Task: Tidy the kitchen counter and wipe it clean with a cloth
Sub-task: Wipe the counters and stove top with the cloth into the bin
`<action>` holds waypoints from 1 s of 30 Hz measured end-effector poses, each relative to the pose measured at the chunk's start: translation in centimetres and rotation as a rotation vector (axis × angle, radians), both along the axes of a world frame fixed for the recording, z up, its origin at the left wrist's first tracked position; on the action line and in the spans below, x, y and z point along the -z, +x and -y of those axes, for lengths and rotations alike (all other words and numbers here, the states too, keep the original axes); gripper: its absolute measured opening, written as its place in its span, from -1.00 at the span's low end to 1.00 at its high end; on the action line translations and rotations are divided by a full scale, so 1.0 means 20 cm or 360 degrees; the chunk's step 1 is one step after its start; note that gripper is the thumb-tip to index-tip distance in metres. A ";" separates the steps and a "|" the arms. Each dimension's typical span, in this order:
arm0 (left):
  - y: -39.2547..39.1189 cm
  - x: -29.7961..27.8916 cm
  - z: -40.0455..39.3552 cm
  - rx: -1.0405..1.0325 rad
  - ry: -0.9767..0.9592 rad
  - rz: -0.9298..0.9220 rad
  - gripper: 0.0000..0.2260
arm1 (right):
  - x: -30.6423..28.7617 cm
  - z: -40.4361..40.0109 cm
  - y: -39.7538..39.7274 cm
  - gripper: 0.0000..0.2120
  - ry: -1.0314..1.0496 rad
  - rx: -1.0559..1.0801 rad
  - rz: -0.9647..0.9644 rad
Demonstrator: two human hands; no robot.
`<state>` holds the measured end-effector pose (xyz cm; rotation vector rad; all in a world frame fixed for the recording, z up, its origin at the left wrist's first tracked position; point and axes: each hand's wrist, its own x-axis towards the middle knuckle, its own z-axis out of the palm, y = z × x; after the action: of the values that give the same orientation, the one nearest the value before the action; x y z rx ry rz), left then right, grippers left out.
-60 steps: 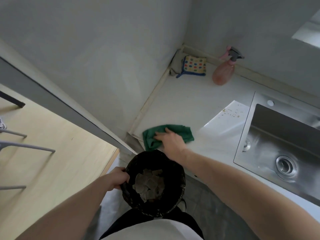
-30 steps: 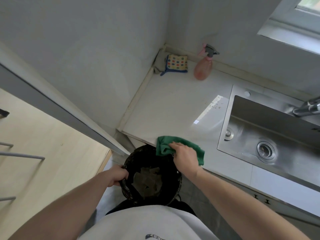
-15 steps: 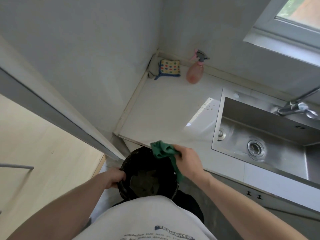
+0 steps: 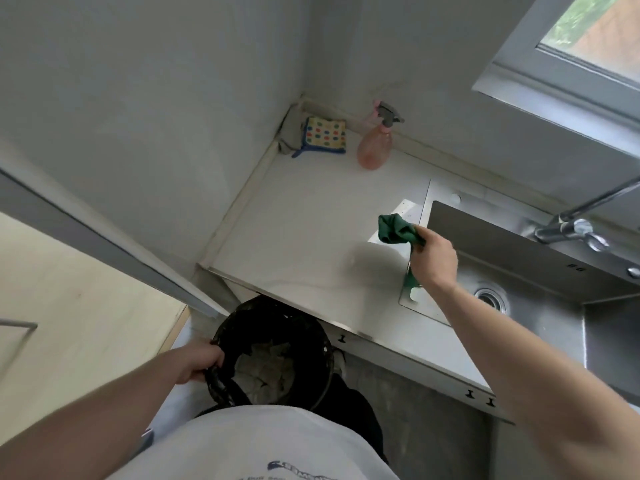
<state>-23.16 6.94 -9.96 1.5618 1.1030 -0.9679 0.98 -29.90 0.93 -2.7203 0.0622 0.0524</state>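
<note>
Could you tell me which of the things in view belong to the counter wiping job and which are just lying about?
In use:
- green cloth, gripped by the right hand
- black bin, held at its rim by the left hand
- counter

Lying about:
- pink spray bottle, back of the counter
- dotted sponge cloth, in the corner
- sink and tap

One green cloth [image 4: 398, 230], one pink spray bottle [image 4: 374, 147], one spotted sponge [image 4: 325, 136], one black bin [image 4: 273, 348], one steel sink [image 4: 519, 271], one tap [image 4: 571, 228], two hands.
</note>
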 end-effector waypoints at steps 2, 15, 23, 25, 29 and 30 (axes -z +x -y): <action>0.00 0.02 0.00 -0.0012 0.0030 -0.0002 -0.73 | 0.02 0.03 0.12 -0.49 -0.0015 0.0026 -0.0001; -0.03 0.05 0.05 -0.0119 0.0141 -0.0092 -0.69 | 0.25 0.03 0.55 -0.38 -0.0147 -0.0009 -0.0235; -0.02 0.07 0.08 -0.0178 0.0153 -0.0119 -0.71 | 0.41 0.01 0.53 -0.41 -0.0309 -0.0284 -0.0441; -0.01 0.06 0.09 -0.0172 0.0145 -0.0114 -0.70 | 0.40 0.00 0.51 -0.40 -0.0314 -0.0322 -0.0469; -0.01 0.05 0.07 -0.0162 0.0131 -0.0107 -0.69 | 0.37 -0.05 0.36 -0.41 -0.0317 -0.0411 -0.0477; -0.01 0.05 0.06 -0.0151 0.0119 -0.0105 -0.68 | 0.36 -0.08 0.30 -0.42 -0.0319 -0.0439 -0.0472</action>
<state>-23.30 5.66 -10.97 1.5322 1.2606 -0.9292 6.99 -28.34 -6.21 -2.8778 -0.2348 0.5572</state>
